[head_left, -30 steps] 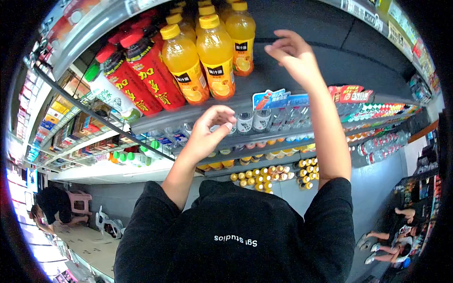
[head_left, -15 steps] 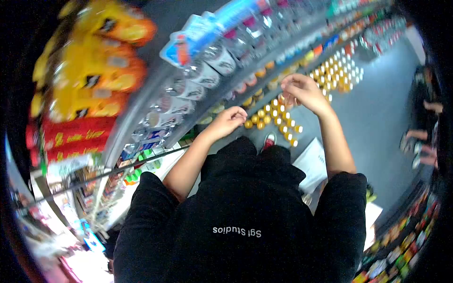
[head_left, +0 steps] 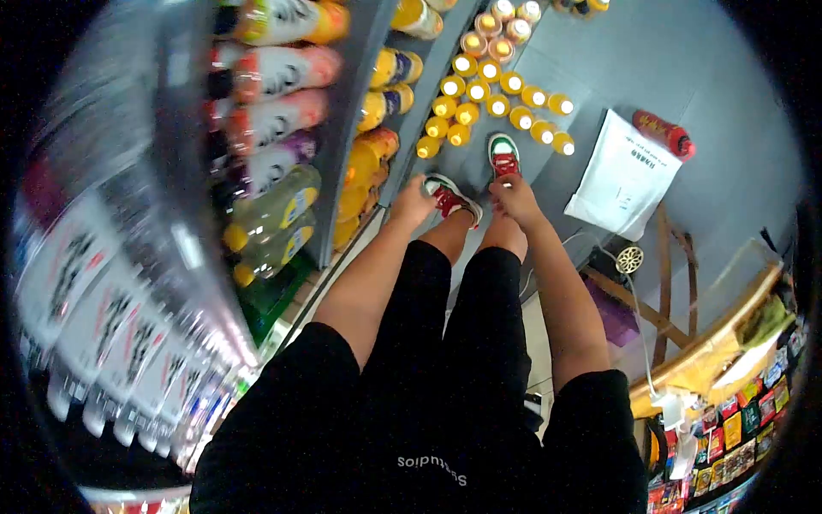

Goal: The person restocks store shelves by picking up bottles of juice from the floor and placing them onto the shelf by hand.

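Yellow bottles [head_left: 498, 106] stand near the left hand [head_left: 413, 203] and right hand [head_left: 515, 200], both half-open; shirt [head_left: 428, 490] reads "Studios".

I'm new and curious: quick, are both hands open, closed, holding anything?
Left hand: cannot tell if open or closed; nothing visible in it.
Right hand: half curled, open or closed cannot be told; nothing visible in it.

grey floor [head_left: 719, 201]: flat white packet [head_left: 623, 176] | beside it: red bottle [head_left: 661, 133] | lower right: colourful snack bags [head_left: 752, 418]
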Available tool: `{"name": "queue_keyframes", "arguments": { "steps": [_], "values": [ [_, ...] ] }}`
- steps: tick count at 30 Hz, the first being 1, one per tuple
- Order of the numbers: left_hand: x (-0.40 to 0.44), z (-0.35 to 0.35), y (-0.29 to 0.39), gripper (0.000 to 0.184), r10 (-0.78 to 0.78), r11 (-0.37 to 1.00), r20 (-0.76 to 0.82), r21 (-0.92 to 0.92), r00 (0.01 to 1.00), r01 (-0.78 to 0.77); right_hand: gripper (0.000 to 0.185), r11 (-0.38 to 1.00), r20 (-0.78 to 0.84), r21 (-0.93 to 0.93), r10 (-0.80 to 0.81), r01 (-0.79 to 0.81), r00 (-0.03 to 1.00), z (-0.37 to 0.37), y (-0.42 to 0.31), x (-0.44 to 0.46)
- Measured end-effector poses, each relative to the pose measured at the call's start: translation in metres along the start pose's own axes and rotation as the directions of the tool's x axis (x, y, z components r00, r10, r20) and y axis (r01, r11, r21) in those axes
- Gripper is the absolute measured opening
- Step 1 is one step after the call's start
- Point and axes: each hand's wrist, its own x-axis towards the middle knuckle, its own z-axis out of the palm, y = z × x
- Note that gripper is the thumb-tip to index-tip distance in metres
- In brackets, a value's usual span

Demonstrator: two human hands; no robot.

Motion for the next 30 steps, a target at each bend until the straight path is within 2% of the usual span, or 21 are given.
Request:
{"name": "queue_keyframes", "arguments": {
  "steps": [2, 5, 8, 9, 10, 13, 15, 18, 20, 21, 22, 23, 26, 28, 29, 30],
  "values": [
    [0.046, 0.019, -0.010, 0.066, -0.086, 0.986, -0.192, 0.123, 0.978, 0.111, 0.029, 0.999, -0.164, 0.039, 0.029, -0.023, 0.986, 0.011, 0.046, 0.044],
    [0.097, 0.026, -0.016, 0.073, -0.120, 0.968, -0.251, 0.185, 0.961, 0.169, 0.027, 0.999, -0.137, 0.041, 0.034, -0.029, 0.990, 0.015, 0.080, 0.081],
    [0.140, 0.034, -0.033, 0.072, -0.122, 0.960, -0.236, 0.218, 0.964, 0.175, 0.026, 0.998, -0.116, 0.062, 0.031, -0.024, 0.993, 0.010, 0.089, 0.101],
    [0.147, 0.036, -0.038, 0.065, -0.072, 0.970, -0.258, 0.207, 0.963, 0.128, 0.025, 0.994, -0.107, 0.109, -0.012, 0.023, 0.994, 0.007, 0.098, 0.112],
    [0.153, 0.037, -0.041, 0.065, -0.081, 0.969, -0.249, 0.208, 0.965, 0.135, 0.025, 0.985, -0.101, 0.157, -0.055, 0.071, 0.993, 0.006, 0.106, 0.120],
    [0.167, 0.036, -0.042, 0.052, 0.020, 0.944, -0.261, 0.322, 0.965, 0.068, 0.022, 0.990, -0.122, 0.137, -0.003, 0.019, 0.993, 0.009, 0.109, 0.128],
    [0.164, 0.034, -0.043, 0.050, 0.035, 0.944, -0.249, 0.325, 0.968, 0.049, 0.020, 0.991, -0.113, 0.130, 0.011, 0.004, 0.994, 0.011, 0.112, 0.125],
    [0.137, 0.027, -0.037, 0.045, 0.076, 0.957, -0.262, 0.289, 0.962, 0.003, 0.028, 0.989, -0.120, 0.135, -0.050, 0.066, 0.992, 0.015, 0.103, 0.109],
    [0.105, 0.018, -0.030, 0.043, 0.107, 0.967, -0.289, 0.252, 0.951, -0.032, 0.031, 0.998, -0.151, 0.013, -0.052, 0.054, 0.987, 0.020, 0.093, 0.090],
    [0.086, 0.009, -0.023, 0.043, 0.115, 0.975, -0.291, 0.214, 0.950, -0.053, 0.031, 0.997, -0.160, 0.014, -0.071, 0.074, 0.984, 0.023, 0.089, 0.080],
    [0.066, 0.000, -0.016, 0.042, 0.124, 0.982, -0.292, 0.174, 0.948, -0.075, 0.032, 0.991, -0.177, -0.078, -0.122, 0.110, 0.977, 0.026, 0.084, 0.070],
    [0.041, -0.011, -0.003, 0.039, 0.197, 0.971, -0.311, 0.190, 0.930, -0.143, 0.033, 0.975, -0.192, -0.170, -0.177, 0.144, 0.965, 0.025, 0.074, 0.058],
    [-0.032, -0.041, 0.022, 0.035, 0.273, 0.962, -0.347, 0.108, 0.897, -0.251, 0.033, 0.924, -0.182, -0.241, -0.343, 0.296, 0.922, 0.019, 0.015, -0.003],
    [-0.086, -0.064, 0.047, 0.032, 0.423, 0.896, -0.387, 0.046, 0.819, -0.441, 0.036, 0.910, -0.139, -0.245, -0.374, 0.334, 0.917, 0.010, -0.038, -0.056],
    [-0.114, -0.075, 0.060, 0.032, 0.437, 0.872, -0.357, -0.059, 0.826, -0.486, 0.044, 0.868, -0.080, -0.332, -0.417, 0.370, 0.905, 0.003, -0.065, -0.082],
    [-0.150, -0.091, 0.081, 0.030, 0.423, 0.877, -0.300, -0.100, 0.855, -0.470, 0.044, 0.856, -0.095, -0.341, -0.442, 0.388, 0.892, -0.004, -0.097, -0.113]
  ]
}}
